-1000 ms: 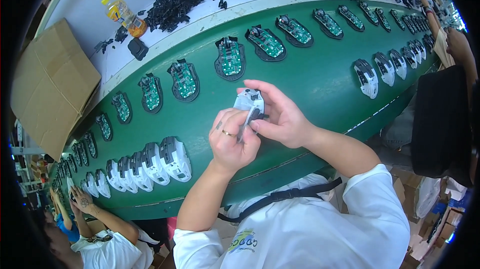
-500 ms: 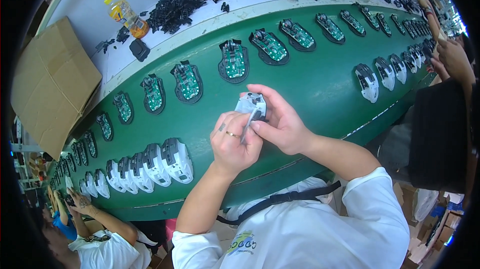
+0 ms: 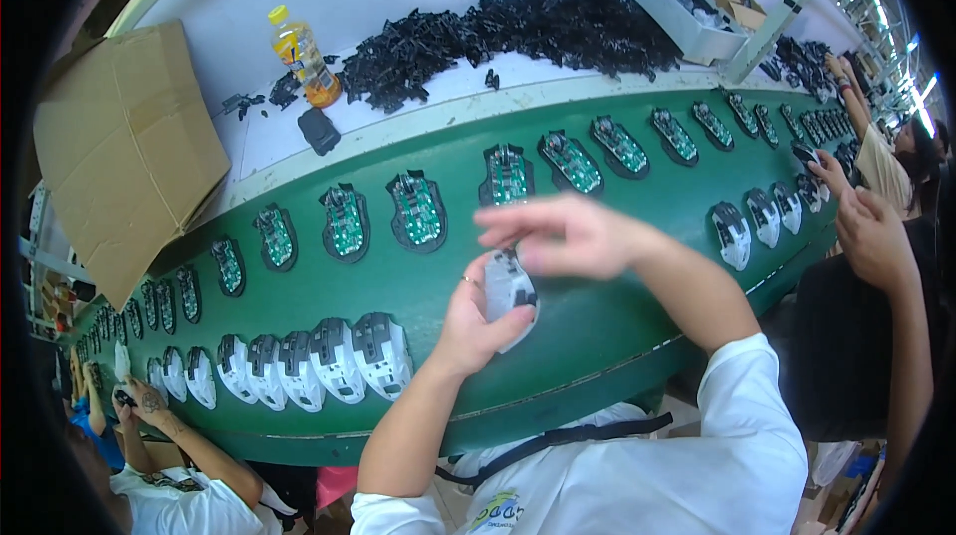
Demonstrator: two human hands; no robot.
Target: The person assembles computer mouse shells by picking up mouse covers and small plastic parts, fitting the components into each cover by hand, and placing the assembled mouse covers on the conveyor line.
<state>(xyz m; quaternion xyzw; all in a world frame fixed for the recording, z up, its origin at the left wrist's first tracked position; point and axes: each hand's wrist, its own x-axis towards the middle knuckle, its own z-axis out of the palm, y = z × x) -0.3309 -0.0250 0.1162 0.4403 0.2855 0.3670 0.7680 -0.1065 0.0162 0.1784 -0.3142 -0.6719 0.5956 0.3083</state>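
Over belt [image 3: 617,266], L hand [image 3: 478,321] w/ mouse [image 3: 508,288]

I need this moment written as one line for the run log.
left hand: holds white mouse shell | right hand: empty, lifted above shell, blurred | green belt: rows of circuit boards and shells
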